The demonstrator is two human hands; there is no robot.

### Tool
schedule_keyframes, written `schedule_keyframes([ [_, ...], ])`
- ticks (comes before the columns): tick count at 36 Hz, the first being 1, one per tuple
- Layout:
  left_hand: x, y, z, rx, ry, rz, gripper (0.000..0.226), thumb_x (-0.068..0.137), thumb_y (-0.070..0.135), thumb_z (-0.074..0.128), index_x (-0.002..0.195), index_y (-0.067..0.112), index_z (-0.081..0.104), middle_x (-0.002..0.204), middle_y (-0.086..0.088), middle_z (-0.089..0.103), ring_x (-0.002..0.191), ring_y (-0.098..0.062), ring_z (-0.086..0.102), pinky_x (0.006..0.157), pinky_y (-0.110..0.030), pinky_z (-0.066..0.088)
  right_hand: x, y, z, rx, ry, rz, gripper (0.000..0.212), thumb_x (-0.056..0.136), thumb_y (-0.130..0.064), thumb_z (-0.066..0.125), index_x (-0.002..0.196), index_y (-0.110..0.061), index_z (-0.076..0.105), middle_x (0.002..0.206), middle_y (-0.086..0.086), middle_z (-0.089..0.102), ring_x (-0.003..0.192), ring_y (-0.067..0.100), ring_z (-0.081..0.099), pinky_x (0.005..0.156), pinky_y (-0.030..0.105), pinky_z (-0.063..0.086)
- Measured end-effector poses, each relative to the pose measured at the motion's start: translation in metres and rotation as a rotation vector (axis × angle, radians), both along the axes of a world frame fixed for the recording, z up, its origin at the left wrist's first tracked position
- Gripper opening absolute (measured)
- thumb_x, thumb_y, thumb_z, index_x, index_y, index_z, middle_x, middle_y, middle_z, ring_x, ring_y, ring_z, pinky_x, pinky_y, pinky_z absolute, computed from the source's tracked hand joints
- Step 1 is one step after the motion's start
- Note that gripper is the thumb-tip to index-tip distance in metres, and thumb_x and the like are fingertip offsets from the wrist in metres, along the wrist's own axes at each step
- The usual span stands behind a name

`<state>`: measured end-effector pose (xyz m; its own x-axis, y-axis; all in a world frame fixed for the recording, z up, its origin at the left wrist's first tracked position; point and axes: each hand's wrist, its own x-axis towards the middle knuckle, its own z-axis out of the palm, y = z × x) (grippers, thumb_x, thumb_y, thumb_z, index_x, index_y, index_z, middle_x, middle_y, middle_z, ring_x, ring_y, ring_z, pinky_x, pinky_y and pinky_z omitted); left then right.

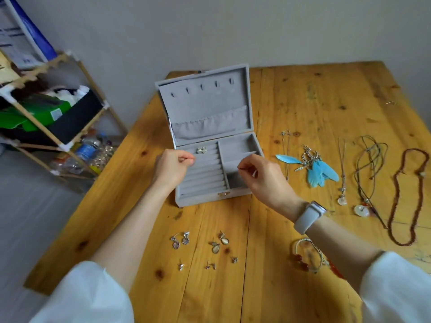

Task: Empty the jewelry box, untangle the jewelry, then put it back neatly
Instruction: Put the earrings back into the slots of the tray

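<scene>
Studs (207, 265) near the table (303, 94) edge are unpacked; refill begun, pair (201, 150) seated in box (205, 178); left hand (171, 166) and right hand (263, 176) pinched, contents unclear; next stud needs slotting.

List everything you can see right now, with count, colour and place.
Grey velvet jewelry box: 1, open, table centre.
Silver stud earrings: 1 pair, in box's ring rolls.
Loose silver earrings: about 7, table in front of box.
Blue feather earrings: 1 pair, right of box.
Necklaces: about 4, silver, cord and brown-beaded, far right.
Red-beaded bracelets: a small bunch, near right.
Wooden table: 1.
Wooden rack: 1, left.
Hands: left, right, fingers curled over box; held item unclear.
</scene>
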<state>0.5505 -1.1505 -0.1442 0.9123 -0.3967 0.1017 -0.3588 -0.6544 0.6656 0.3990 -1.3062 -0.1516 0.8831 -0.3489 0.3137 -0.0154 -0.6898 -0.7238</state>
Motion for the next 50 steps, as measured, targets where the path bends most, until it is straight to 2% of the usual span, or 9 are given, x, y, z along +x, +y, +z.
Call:
schedule_keyframes([
  [4, 0.015, -0.006, -0.003, 0.105, 0.044, -0.023, 0.011, 0.084, 0.007, 0.064, 0.088, 0.011, 0.073, 0.087, -0.008, 0.072, 0.092, -0.019, 0.064, 0.089, -0.031, 0.049, 0.008, -0.001, -0.006, 0.002, 0.014, 0.012, 0.009, 0.087, -0.008, 0.057, 0.094, -0.012, 0.061, 0.086, -0.008, 0.055, 0.074, 0.002, 0.050, 0.062, 0.001, 0.040],
  [8, 0.022, -0.008, -0.004, 0.150, 0.063, -0.047, 0.013, 0.084, 0.006, 0.062, 0.087, 0.011, 0.073, 0.092, -0.007, 0.072, 0.095, -0.020, 0.063, 0.090, -0.032, 0.048, 0.009, 0.000, -0.012, -0.015, 0.011, 0.012, 0.009, 0.087, -0.009, 0.057, 0.095, -0.012, 0.061, 0.088, -0.007, 0.056, 0.081, 0.007, 0.055, 0.064, 0.008, 0.044],
  [12, 0.024, -0.007, -0.003, 0.171, 0.075, -0.055, 0.013, 0.084, 0.007, 0.062, 0.087, 0.013, 0.073, 0.098, -0.005, 0.071, 0.096, -0.019, 0.062, 0.091, -0.032, 0.048, 0.009, 0.001, -0.015, -0.014, 0.005, 0.000, 0.010, 0.087, -0.009, 0.058, 0.096, -0.012, 0.061, 0.089, -0.008, 0.055, 0.082, 0.007, 0.054, 0.065, 0.009, 0.044],
  [18, 0.020, -0.009, -0.003, 0.205, 0.091, -0.063, 0.016, 0.088, 0.010, 0.057, 0.086, 0.015, 0.072, 0.098, -0.002, 0.069, 0.093, -0.017, 0.060, 0.083, -0.024, 0.044, 0.010, 0.002, -0.015, -0.016, 0.003, -0.009, 0.010, 0.087, -0.009, 0.057, 0.097, -0.012, 0.060, 0.088, -0.007, 0.055, 0.081, 0.007, 0.054, 0.065, 0.008, 0.043],
  [32, 0.015, -0.009, -0.003, 0.278, 0.025, -0.028, 0.019, 0.091, 0.013, 0.052, 0.090, 0.017, 0.070, 0.105, -0.002, 0.069, 0.096, -0.023, 0.061, 0.084, -0.037, 0.051, 0.007, 0.003, -0.014, -0.037, 0.007, -0.003, 0.010, 0.087, -0.010, 0.057, 0.097, -0.010, 0.061, 0.092, 0.001, 0.061, 0.084, 0.013, 0.057, 0.073, 0.021, 0.050],
  [35, 0.012, -0.010, -0.004, 0.320, -0.021, -0.009, 0.020, 0.093, 0.015, 0.049, 0.093, 0.020, 0.069, 0.106, -0.001, 0.068, 0.095, -0.023, 0.060, 0.077, -0.035, 0.051, 0.007, 0.003, -0.014, -0.039, 0.009, -0.003, 0.011, 0.087, -0.010, 0.057, 0.097, -0.011, 0.060, 0.092, -0.001, 0.060, 0.084, 0.013, 0.057, 0.073, 0.021, 0.051],
  [38, 0.007, -0.011, -0.005, 0.356, -0.105, 0.031, 0.019, 0.093, 0.019, 0.049, 0.091, 0.026, 0.066, 0.103, 0.000, 0.067, 0.093, -0.026, 0.059, 0.065, -0.029, 0.042, 0.008, 0.003, -0.015, -0.035, 0.010, -0.004, 0.011, 0.088, -0.011, 0.057, 0.098, -0.011, 0.060, 0.091, -0.003, 0.059, 0.084, 0.012, 0.057, 0.073, 0.020, 0.051],
  [45, -0.007, -0.003, -0.010, 0.211, -0.235, 0.038, 0.020, 0.090, 0.013, 0.050, 0.103, 0.019, 0.064, 0.107, 0.001, 0.067, 0.093, -0.026, 0.060, 0.069, -0.032, 0.047, 0.017, 0.002, -0.011, 0.032, 0.016, 0.006, 0.012, 0.088, -0.008, 0.055, 0.098, -0.010, 0.062, 0.089, -0.006, 0.057, 0.082, 0.006, 0.055, 0.064, 0.007, 0.045],
  [50, -0.019, 0.010, -0.019, 0.113, -0.353, -0.052, 0.023, 0.088, 0.007, 0.053, 0.106, 0.011, 0.066, 0.110, -0.005, 0.062, 0.095, -0.027, 0.059, 0.069, -0.042, 0.051, 0.045, 0.002, 0.000, 0.030, 0.065, 0.049, 0.011, 0.087, -0.009, 0.057, 0.095, -0.007, 0.065, 0.095, 0.004, 0.061, 0.081, 0.013, 0.054, 0.067, 0.013, 0.040],
])
